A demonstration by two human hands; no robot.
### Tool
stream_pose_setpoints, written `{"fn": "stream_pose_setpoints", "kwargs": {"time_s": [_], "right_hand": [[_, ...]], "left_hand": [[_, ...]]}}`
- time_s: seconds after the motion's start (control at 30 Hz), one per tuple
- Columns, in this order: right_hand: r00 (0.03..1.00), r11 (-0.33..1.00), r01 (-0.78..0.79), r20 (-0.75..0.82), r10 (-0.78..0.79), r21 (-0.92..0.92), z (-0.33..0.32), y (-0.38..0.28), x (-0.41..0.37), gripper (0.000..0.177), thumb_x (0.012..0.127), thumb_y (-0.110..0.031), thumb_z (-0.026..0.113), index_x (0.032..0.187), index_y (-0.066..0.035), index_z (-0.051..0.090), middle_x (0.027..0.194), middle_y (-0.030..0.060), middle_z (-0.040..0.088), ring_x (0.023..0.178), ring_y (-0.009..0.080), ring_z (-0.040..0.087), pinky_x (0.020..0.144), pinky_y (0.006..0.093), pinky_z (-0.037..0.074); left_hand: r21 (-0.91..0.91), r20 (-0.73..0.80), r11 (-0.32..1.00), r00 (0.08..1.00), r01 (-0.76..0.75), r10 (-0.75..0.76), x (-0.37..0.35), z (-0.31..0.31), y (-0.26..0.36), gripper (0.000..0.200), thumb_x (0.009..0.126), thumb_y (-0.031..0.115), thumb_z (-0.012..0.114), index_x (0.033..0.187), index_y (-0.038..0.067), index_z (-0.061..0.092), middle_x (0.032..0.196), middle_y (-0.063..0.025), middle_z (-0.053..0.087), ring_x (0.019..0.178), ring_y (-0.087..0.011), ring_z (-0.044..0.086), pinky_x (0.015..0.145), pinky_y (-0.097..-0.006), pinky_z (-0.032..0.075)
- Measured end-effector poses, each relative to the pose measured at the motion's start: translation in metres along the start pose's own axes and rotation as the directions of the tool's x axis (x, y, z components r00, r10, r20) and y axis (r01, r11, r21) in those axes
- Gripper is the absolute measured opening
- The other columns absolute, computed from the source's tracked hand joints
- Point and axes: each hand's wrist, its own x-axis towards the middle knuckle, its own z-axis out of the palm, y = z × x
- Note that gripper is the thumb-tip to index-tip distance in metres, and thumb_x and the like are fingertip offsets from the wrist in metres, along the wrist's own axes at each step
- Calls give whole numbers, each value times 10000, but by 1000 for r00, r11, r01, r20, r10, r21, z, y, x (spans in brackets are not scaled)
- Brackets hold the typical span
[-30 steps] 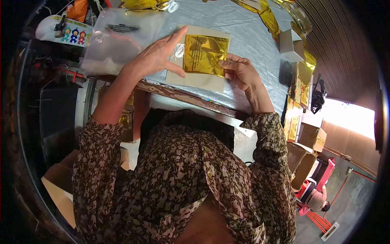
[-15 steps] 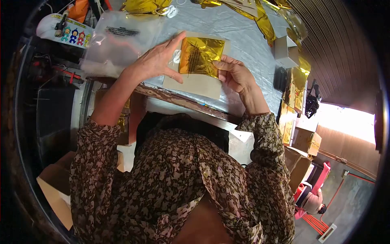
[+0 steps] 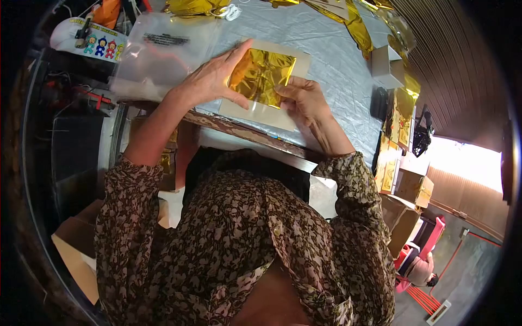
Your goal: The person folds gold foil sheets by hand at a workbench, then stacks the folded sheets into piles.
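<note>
A folded square of shiny gold foil lies tilted over a flat piece of cardboard on the table. My right hand pinches the foil at its right edge, thumb on top. On the other side my left hand stays open, thumb and fingers spread wide around the foil's left edge. Whether the left palm touches that edge is hard to tell. Clear plastic bags lie left of the cardboard, beside my left wrist.
More gold foil with white cord lies at the table's far side. A small white box and a black object stand to the right. Cardboard boxes flank the table. Another person is at the lower right.
The foil has shifted left into the gap of my left hand and turned slightly, and my right hand has moved left with it. White cord beside the foil is now hidden.
</note>
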Motion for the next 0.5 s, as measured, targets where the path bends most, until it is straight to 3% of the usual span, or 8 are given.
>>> {"fn": "stream_pose_setpoints", "kwargs": {"time_s": [0.13, 0.2, 0.23, 0.3, 0.43, 0.5], "right_hand": [[990, 991, 136, 41, -136, 20, -6, 18, 19, 170, 901, 48, 731, 1064, 17, 768, 882, 89, 768, 603, 112, 636, 551, 226, 507], [992, 994, 109, 72, -107, -22, -14, 18, 24, 140, 888, 77, 728, 1023, 47, 756, 889, 94, 767, 620, 115, 643, 563, 235, 516], [992, 994, 108, 71, -106, -18, -16, 21, 27, 140, 888, 77, 728, 1023, 47, 756, 889, 94, 767, 620, 115, 643, 563, 235, 516], [979, 984, 173, 103, -176, 39, -20, 27, 33, 114, 867, 55, 754, 973, 22, 777, 831, 65, 749, 608, 96, 619, 526, 245, 469], [981, 991, 136, 144, -134, -3, -25, 19, 31, 126, 873, 74, 752, 990, 26, 757, 897, 67, 767, 686, 96, 669, 583, 231, 516], [992, 983, 64, 114, -45, -170, -19, 0, 12, 126, 872, 41, 777, 987, -12, 768, 888, 38, 763, 697, 83, 667, 586, 216, 507]], "left_hand": [[13, 7, 1000, 1000, -3, 3, -2, -2, 0, 1420, 592, 532, 962, 1666, 109, 134, 1647, -256, 325, 1520, -393, 344, 1248, -475, 345], [235, -86, 972, 996, 11, 9, -6, -3, 2, 1431, 577, 646, 918, 1655, 71, 172, 1635, -249, 355, 1550, -369, 293, 1284, -507, 246], [236, -81, 972, 997, 10, 9, -9, -4, 4, 1431, 577, 646, 918, 1655, 71, 172, 1635, -249, 355, 1550, -369, 293, 1284, -507, 246], [429, -68, 903, 996, -21, 56, -14, -6, 7, 1455, 561, 760, 855, 1635, 16, 214, 1623, -236, 387, 1575, -349, 238, 1299, -553, 112], [372, -35, 928, 999, -3, 17, -14, -2, -3, 1494, 516, 764, 866, 1662, 86, 188, 1642, -301, 313, 1581, -358, 227, 1301, -572, 23], [368, -27, 930, 1000, 0, 11, -14, -3, -1, 1492, 523, 785, 849, 1663, 86, 189, 1642, -284, 329, 1590, -351, 201, 1293, -594, 16]]}}
